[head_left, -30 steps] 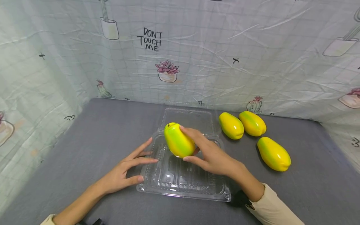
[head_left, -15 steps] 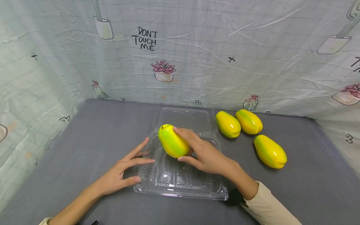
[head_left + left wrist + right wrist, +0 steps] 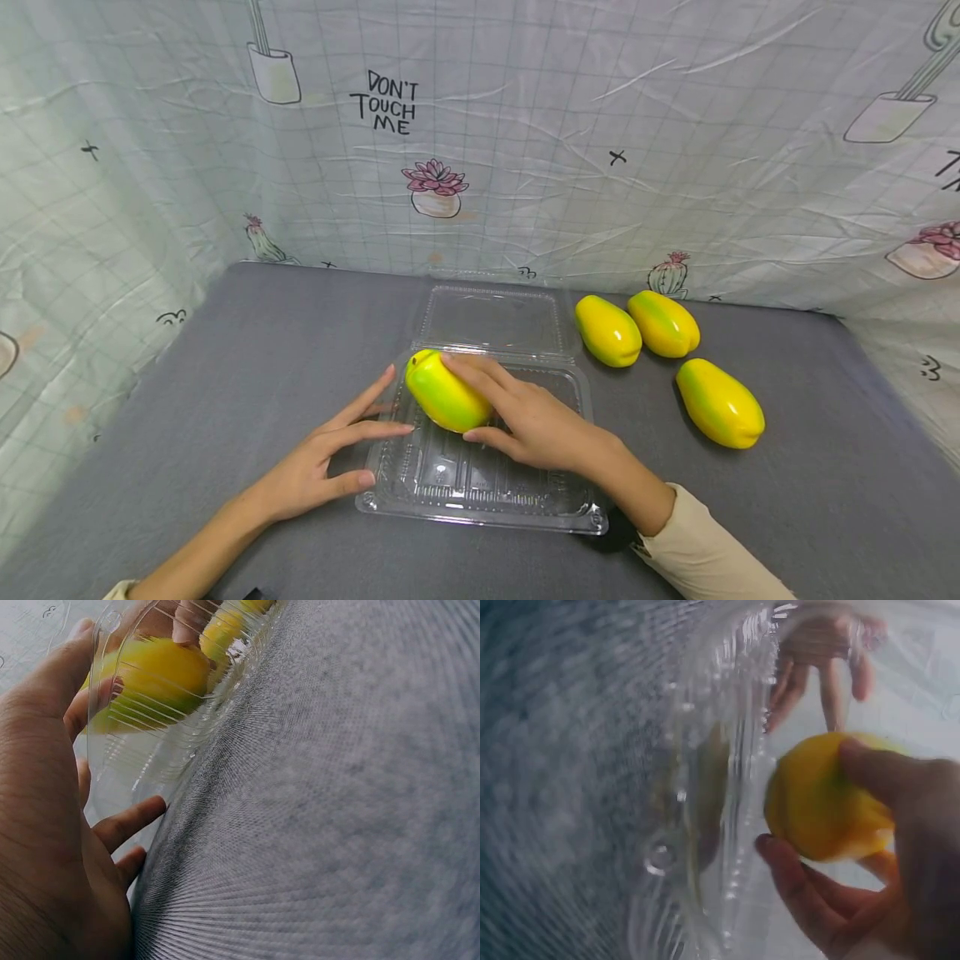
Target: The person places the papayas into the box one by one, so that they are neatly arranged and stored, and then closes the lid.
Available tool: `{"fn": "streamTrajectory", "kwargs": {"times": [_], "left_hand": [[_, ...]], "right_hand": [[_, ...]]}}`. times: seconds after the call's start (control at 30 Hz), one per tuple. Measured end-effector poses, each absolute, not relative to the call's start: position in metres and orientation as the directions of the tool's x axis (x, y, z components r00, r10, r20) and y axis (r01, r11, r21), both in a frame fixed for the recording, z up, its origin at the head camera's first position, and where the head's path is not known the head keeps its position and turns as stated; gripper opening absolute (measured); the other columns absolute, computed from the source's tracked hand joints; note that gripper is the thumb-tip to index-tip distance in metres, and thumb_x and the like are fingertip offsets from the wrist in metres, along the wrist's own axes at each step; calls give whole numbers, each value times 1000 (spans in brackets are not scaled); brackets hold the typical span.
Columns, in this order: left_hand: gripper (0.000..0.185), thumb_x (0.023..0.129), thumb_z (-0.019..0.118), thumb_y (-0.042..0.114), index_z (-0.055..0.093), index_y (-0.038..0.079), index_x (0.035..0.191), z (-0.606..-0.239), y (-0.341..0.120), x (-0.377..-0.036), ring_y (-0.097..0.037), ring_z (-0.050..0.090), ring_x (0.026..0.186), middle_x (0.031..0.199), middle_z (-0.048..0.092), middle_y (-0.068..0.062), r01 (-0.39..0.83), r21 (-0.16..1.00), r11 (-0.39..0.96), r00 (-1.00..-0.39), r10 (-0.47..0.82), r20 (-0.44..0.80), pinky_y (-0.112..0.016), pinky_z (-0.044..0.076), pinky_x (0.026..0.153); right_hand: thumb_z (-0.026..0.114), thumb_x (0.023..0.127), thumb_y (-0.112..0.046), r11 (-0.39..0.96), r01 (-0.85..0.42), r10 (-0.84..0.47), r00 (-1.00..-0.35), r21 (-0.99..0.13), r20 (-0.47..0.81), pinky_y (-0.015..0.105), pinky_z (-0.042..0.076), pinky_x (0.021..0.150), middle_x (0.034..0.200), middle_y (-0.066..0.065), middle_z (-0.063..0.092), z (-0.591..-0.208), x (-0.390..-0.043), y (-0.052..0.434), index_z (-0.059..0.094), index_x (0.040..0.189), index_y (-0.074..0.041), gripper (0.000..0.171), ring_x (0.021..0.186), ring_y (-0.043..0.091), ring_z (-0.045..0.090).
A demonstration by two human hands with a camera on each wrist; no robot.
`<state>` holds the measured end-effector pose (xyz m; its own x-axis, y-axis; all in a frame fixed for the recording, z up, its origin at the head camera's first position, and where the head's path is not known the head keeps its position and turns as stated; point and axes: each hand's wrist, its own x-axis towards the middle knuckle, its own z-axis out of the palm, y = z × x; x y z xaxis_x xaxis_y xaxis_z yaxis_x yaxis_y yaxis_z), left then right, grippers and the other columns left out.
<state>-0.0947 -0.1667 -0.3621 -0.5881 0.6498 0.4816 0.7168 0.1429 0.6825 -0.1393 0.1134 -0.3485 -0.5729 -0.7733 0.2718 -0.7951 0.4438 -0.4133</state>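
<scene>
The yellow fruit (image 3: 446, 393) sits in the left rear part of the clear plastic container (image 3: 480, 518), lying on its side with its stem end toward the far left. Whether its underside meets the base is hard to tell, as the plastic is see-through and the right wrist view is blurred. The right hand (image 3: 528, 421) holds it, fingers over the top and thumb on the near side. The skin looks glossy and smooth, so a loose grip could let it slip or roll across the base if released on a slant.

The left hand (image 3: 333, 458) is spread wide at the container's left side, fingertips over the rim. The walls look thin; pressing there could tilt or slide the container, and those fingers could get bumped by the fruit. Behind, the lid (image 3: 491, 321) lies folded back, where a knock from the right hand might swing it up. To the right, three more fruits (image 3: 608, 332) (image 3: 663, 324) (image 3: 721, 404) rest on the grey table (image 3: 300, 333); their rounded shape means a brush of the right sleeve (image 3: 712, 542) could set the nearest rolling.
</scene>
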Motion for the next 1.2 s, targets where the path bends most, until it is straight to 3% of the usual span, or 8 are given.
{"fn": "streamTrajectory", "kwargs": {"times": [0.13,0.63,1.03,1.2], "left_hand": [[42,85,58,19,52,5,124,-362,-166,-95,-41,39,116,143,9,-28,718,681,146,-588,650,481,-47,39,90],[41,85,58,20,53,5,123,-362,-167,-95,-43,29,123,142,10,-28,719,680,146,-587,652,481,-42,34,96],[42,86,58,22,52,5,123,-361,-167,-97,-44,33,120,143,8,-28,709,694,125,-585,655,479,-41,34,96],[42,87,57,25,52,6,123,-361,-168,-96,-45,22,125,143,8,-27,699,703,136,-596,654,466,-36,27,101]], "right_hand": [[59,85,-31,452,-802,-777,-569,-392,269,28,44,85,144,-9,14,-350,-138,113,8,144,-23,78,103,10,48],[57,86,-33,458,-807,-794,-560,-373,238,31,45,84,144,-4,15,-352,-139,110,5,144,-23,79,100,14,51],[59,85,-33,449,-803,-787,-563,-391,253,30,46,83,144,-6,15,-353,-139,109,5,144,-22,81,96,12,52],[56,87,-30,447,-800,-788,-564,-401,247,30,46,81,144,-6,14,-353,-139,110,5,144,-22,77,95,12,52]]}}
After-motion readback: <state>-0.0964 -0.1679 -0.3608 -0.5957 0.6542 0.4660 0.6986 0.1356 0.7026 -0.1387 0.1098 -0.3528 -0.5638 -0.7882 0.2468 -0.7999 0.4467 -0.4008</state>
